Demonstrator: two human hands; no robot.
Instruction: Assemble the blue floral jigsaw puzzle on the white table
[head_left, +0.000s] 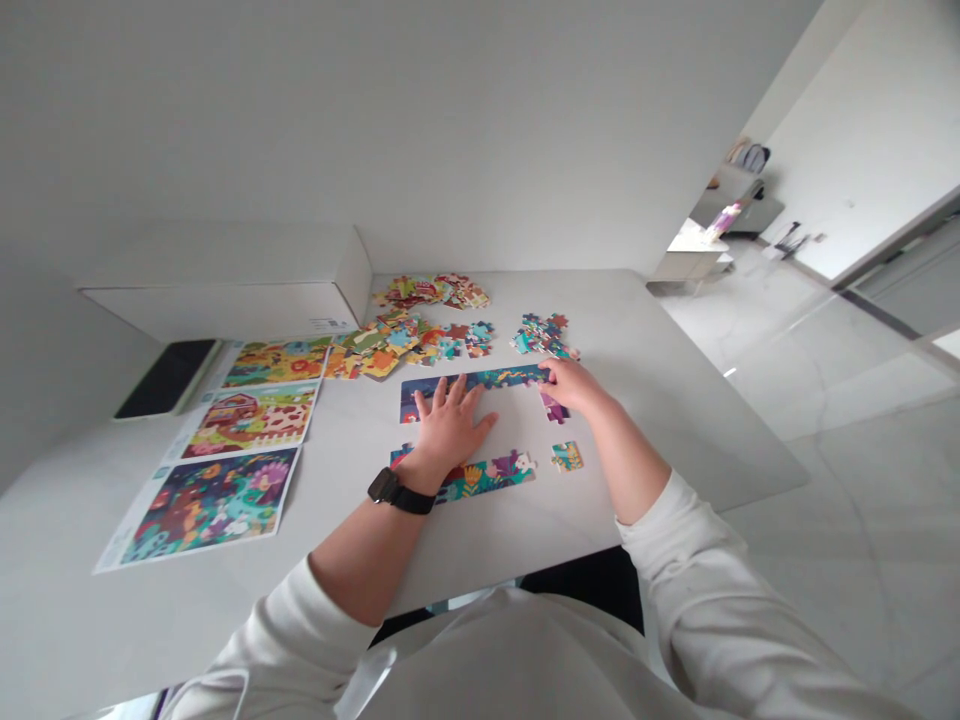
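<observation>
My left hand (450, 430) lies palm down on the white table (570, 500), fingers spread, with a black wristwatch (397, 491) on its wrist. Its heel is just above a jigsaw strip of joined pieces (480, 478), and its fingertips nearly reach a second strip (469, 381). My right hand (571, 386) rests on that upper strip's right end, fingers curved over it. Whether those fingers pinch a piece is hidden. Just below them lies a purple jigsaw piece (553, 407). A loose teal and yellow piece (567, 456) sits to the right.
Printed picture sheets (251, 418) lie at the table's left, beside a dark tablet or phone (166, 378) and a white cardboard box (225, 285). Piles of loose puzzle pieces (405, 345) lie at the back. The table's right edge drops to a pale tiled floor (840, 520).
</observation>
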